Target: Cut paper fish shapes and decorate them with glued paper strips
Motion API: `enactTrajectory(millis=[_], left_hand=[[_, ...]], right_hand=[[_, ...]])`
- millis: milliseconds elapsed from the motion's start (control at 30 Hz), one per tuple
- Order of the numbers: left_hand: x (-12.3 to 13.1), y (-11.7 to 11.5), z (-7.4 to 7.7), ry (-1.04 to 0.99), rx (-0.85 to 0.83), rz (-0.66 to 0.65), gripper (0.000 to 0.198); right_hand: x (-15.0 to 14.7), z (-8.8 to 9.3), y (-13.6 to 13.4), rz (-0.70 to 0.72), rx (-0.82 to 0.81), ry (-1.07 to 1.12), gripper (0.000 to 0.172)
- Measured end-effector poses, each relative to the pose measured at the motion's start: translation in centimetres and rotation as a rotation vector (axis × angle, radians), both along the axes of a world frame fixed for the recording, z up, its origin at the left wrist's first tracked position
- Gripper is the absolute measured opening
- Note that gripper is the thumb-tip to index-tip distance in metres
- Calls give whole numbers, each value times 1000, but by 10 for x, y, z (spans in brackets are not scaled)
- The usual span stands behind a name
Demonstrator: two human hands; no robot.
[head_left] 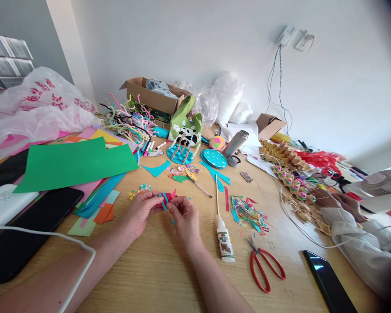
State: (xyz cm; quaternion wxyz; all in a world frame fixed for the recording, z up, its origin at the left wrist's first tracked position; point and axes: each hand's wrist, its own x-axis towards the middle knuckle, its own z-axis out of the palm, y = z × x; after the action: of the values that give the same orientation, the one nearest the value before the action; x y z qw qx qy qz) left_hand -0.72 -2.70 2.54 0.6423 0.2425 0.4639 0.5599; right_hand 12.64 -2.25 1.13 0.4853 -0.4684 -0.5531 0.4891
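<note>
Right now both hands meet over the wooden counter (169,269), just beside the glue bottle (225,243), which lies with its long nozzle pointing away from the person. The left hand (142,209) is closed in a pinch on one end of a small red paper piece (167,198) crossed by blue strips; the right hand (184,216) pinches the other end with thumb and fingertips, the remaining fingers curled loosely. The piece is held a little above the counter, to the near-left of the glue bottle's nozzle tip.

On the other side of the glue bottle lie red-handled scissors (263,267), blades toward the bottle, and beyond them a heap of coloured paper scraps (247,213). Farther from the bottle, toward the wall, sit a round blue paper disc (214,158), a metal flask (235,143) lying on its side and a green panda bag (185,126). Well to the bottle's left a large green paper sheet (74,163) tops a stack of coloured sheets, with a black tablet (26,230) nearer the person and a white cable (52,237) running across it. To the bottle's far right, another person's hand (347,202) in a white sleeve works near a row of small paper crafts (291,180), and a dark phone (327,282) lies at the counter's near edge.
</note>
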Motion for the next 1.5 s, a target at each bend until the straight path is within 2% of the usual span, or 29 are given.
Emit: enactTrajectory(millis=[1033, 1333, 1500], left_hand=[[-1, 0, 3, 29, 1, -32, 27], [0, 1, 4, 19, -38, 13, 25], [-3, 1, 4, -16, -53, 61, 27]], right_hand=[[0, 6, -1, -14, 0, -76, 10], [1, 5, -1, -9, -6, -54, 12], [3, 4, -2, -14, -10, -86, 25]])
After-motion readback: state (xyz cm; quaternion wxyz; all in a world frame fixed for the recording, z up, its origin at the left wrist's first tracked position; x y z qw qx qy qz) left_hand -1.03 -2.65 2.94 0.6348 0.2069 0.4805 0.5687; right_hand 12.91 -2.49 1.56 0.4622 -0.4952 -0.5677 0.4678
